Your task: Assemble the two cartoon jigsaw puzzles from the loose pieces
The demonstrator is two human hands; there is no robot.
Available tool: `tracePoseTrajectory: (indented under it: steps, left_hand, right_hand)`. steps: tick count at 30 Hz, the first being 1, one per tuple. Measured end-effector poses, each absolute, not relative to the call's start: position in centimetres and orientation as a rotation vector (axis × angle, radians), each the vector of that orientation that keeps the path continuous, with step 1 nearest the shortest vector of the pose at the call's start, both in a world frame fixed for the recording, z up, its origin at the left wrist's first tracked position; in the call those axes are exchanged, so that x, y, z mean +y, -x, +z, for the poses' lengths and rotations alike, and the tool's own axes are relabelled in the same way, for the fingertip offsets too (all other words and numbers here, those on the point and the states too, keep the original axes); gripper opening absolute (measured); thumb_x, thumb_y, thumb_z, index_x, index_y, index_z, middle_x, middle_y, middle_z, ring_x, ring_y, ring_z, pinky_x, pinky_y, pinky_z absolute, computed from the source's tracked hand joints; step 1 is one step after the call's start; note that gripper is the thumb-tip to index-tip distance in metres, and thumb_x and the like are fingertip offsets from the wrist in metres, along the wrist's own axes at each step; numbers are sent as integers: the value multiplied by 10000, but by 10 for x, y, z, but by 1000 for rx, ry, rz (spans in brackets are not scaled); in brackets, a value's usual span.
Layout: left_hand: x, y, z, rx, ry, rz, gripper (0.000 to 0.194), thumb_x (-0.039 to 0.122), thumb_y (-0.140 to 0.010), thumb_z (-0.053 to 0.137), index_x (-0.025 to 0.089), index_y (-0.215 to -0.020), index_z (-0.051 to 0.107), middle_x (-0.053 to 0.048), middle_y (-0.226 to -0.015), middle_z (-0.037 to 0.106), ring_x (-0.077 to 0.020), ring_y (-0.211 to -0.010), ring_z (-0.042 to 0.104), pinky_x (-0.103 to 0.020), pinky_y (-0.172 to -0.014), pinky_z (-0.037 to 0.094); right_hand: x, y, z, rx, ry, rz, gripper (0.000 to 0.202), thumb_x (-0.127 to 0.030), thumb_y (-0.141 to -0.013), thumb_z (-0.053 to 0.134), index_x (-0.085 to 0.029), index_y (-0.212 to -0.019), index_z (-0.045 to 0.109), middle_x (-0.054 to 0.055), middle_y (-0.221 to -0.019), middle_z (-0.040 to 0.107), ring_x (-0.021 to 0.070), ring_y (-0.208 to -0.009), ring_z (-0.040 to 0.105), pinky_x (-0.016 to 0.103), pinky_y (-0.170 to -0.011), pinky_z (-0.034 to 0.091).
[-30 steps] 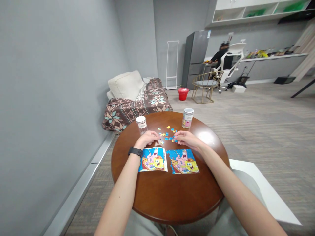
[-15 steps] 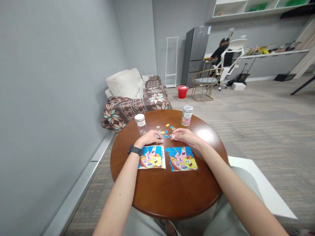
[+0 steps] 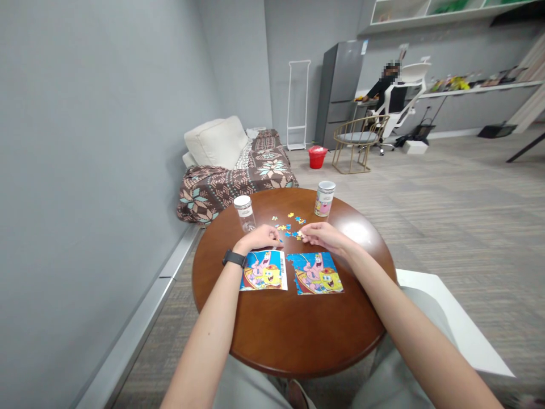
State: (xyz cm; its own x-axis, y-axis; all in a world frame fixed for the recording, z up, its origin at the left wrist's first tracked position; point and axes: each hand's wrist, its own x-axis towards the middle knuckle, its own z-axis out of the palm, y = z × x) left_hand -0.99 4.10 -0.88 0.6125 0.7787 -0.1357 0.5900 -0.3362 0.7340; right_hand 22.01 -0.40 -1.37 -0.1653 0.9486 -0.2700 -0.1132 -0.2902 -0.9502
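Observation:
Loose jigsaw puzzle pieces [image 3: 288, 227], mostly blue and yellow, lie scattered between my hands. My right hand [image 3: 321, 234] pinches a small pale puzzle piece [image 3: 301, 233] at the right side of the scatter. On the left, my left hand [image 3: 263, 237] rests with its fingers curled; a bit of a blue puzzle piece [image 3: 280, 241] shows at its fingertips. Nearer to me lies a mostly joined puzzle [image 3: 317, 274] with a ragged left edge, showing a pink and a yellow cartoon figure. Beside it, partly under my left wrist, is a printed picture card [image 3: 264, 271] with the same scene.
A clear jar [image 3: 246, 215] with a white lid stands behind my left hand, and a printed canister [image 3: 324, 200] behind my right. All rest on a round brown table [image 3: 298, 335]. Beyond are a covered sofa [image 3: 238, 184], a red bucket [image 3: 317, 158], and a seated person [image 3: 381, 88].
My right hand has shifted slightly to the right, with the pale piece between its fingertips. My left fingers have curled in a little more. The puzzle and card lie as before.

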Motion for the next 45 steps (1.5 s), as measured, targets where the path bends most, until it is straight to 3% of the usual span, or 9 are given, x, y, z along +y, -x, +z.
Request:
tracePoseTrajectory:
  steps: [4, 11, 17, 20, 25, 36, 41, 45]
  left_hand:
    - [41, 9, -7, 1039, -2048, 326, 316, 444, -705, 665, 129, -724, 682, 2, -605, 602, -110, -568, 475, -228, -555, 340]
    - [46, 6, -9, 1131, -2054, 374, 273, 364, -754, 583, 119, -800, 695, -33, -766, 677, -156, -710, 561, -249, -678, 414]
    - [40, 7, -4, 1082, -2065, 315, 220, 353, -703, 627, 149, -782, 648, 17, -639, 603, -132, -618, 522, -241, -628, 399]
    - [39, 7, -4, 1074, -2052, 307, 245, 387, -680, 651, 155, -751, 615, 34, -592, 558, -115, -568, 480, -233, -580, 369]
    - [40, 6, -6, 1143, -2041, 278, 314, 453, -716, 603, 140, -737, 606, 20, -608, 553, -115, -564, 459, -238, -550, 338]
    - [41, 6, -7, 1079, -2017, 343, 418, 546, -740, 603, 132, -708, 652, 11, -629, 576, -115, -601, 458, -238, -593, 339]
    - [47, 7, -14, 1083, -1990, 347, 454, 584, -738, 602, 135, -686, 640, 10, -610, 570, -111, -581, 443, -234, -566, 326]
    - [44, 7, -11, 1091, -1981, 321, 464, 589, -744, 598, 137, -639, 619, 9, -573, 556, -105, -546, 426, -234, -540, 311]
  right_hand:
    - [-3, -223, -16, -1094, 1202, 1589, 24, -101, -769, 706, -118, -762, 691, 17, -652, 663, 54, -581, 594, 133, -584, 495]
    - [-2, -224, -17, -1141, 1188, 1583, 151, -73, -701, 731, -134, -812, 650, 24, -701, 696, 70, -603, 599, 156, -540, 448]
    - [-1, -224, -18, -1178, 1169, 1556, 99, -148, -711, 737, -133, -764, 655, 7, -698, 664, 43, -540, 489, 165, -498, 385]
    - [-2, -223, -17, -1190, 1198, 1514, 123, -175, -691, 766, -127, -751, 669, -10, -680, 632, 48, -577, 506, 167, -529, 398]
    - [-4, -223, -15, -1156, 1197, 1531, 175, -89, -651, 785, -124, -778, 669, 2, -696, 665, 66, -641, 589, 171, -625, 467]
    - [-8, -220, -5, -1116, 1257, 1590, 85, -49, -813, 651, -103, -798, 716, 11, -633, 655, 37, -524, 551, 117, -517, 458]
    - [-7, -219, -4, -1114, 1237, 1633, 312, -155, -896, 597, -102, -592, 635, 17, -539, 607, 39, -439, 526, 123, -448, 439]
    - [-4, -221, -9, -1126, 1222, 1648, 356, -214, -912, 589, -108, -572, 596, 18, -511, 602, 41, -413, 519, 120, -419, 426]
